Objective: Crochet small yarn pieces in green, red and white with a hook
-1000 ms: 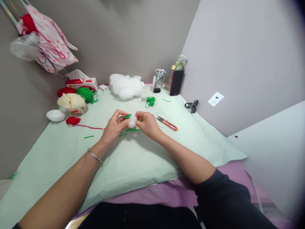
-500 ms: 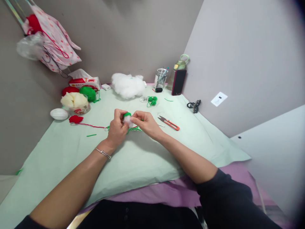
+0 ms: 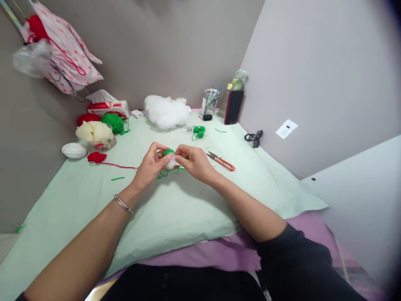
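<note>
At the far left a pink spotted cloth (image 3: 70, 50) hangs by the wall, a clear plastic bag (image 3: 31, 60) in front of it. Below, a white ball of yarn (image 3: 74, 150) lies beside a tub (image 3: 106, 144) of cream material; the tub's printed label shows red, its wording too small to read. Behind the tub are a red ball of yarn (image 3: 87, 119), a green ball of yarn (image 3: 113, 123) and a red-and-white tissue box (image 3: 108, 109), whose lettering is likewise too small to make out. A red yarn piece (image 3: 97, 157) trails a strand towards the left hand (image 3: 149, 164), whose fingers are closed on a small green piece (image 3: 168, 152), partly hidden by them, just above the table's middle. A white tuft (image 3: 171, 164) sits against it, pinched by the right hand (image 3: 196, 164). Beyond them is a heap of white stuffing (image 3: 164, 112). Orange-handled snips (image 3: 223, 161) lie just right of the right hand. Farther back, a glass jar (image 3: 209, 103) carries a white label, unreadable here, and an upright phone (image 3: 234, 108) blocks part of a green-lidded bottle (image 3: 234, 83). A dark hair clip (image 3: 257, 139) lies rightmost on the table.
</note>
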Available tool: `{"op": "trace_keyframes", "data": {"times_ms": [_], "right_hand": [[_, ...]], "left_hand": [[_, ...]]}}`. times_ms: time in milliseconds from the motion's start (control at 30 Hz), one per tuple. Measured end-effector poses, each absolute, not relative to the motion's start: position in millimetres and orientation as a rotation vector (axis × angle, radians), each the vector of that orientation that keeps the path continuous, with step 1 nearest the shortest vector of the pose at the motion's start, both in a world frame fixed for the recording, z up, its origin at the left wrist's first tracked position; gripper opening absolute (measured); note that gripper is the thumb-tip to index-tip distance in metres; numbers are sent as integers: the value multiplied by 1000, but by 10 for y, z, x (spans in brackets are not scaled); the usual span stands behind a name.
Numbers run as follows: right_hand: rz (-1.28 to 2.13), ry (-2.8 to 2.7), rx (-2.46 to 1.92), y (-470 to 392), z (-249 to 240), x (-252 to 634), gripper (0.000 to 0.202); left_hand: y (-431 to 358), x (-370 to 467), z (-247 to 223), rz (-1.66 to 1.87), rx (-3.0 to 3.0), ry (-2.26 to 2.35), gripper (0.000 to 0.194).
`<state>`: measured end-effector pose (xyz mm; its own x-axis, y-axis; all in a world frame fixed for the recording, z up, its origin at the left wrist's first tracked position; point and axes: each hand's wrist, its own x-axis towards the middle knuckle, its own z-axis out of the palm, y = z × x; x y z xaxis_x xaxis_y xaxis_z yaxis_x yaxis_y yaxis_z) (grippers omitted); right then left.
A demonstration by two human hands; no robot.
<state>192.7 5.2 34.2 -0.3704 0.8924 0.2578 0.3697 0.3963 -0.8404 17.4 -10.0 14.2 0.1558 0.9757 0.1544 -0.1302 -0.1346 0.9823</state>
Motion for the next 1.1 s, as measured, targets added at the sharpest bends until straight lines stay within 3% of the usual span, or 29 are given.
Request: {"op": "trace_keyframes", "data": {"times_ms": [300,567,700,800,900,1000,1100], "right_hand": [[802,-2015,-1132,-112,313,1759,14],[683,-1958,-1083,88,364,1866,21],[1021,-1733,-711,119,407,1942,28],[1296,-1594,-675,123,385,1950,20],[1087,-1728,-869,130,339,1943,21],[902,-1961,-990,120,299,1914,10],[887,-1984,-1036,104,265,1864,20]], "left_hand": [[-4,228,13,1473,1331,1099,24],[-30,220,-2,1501,1272,1106,27],[-46,230,-2,1457,1270,1060,29],[-55,250,9,1457,1264,1048,28],[-68,263,21,1480,1247,1045,28],[-76,260,11,1475,1243,1052,26],[-79,248,-13,1435,1245,1050,25]]}}
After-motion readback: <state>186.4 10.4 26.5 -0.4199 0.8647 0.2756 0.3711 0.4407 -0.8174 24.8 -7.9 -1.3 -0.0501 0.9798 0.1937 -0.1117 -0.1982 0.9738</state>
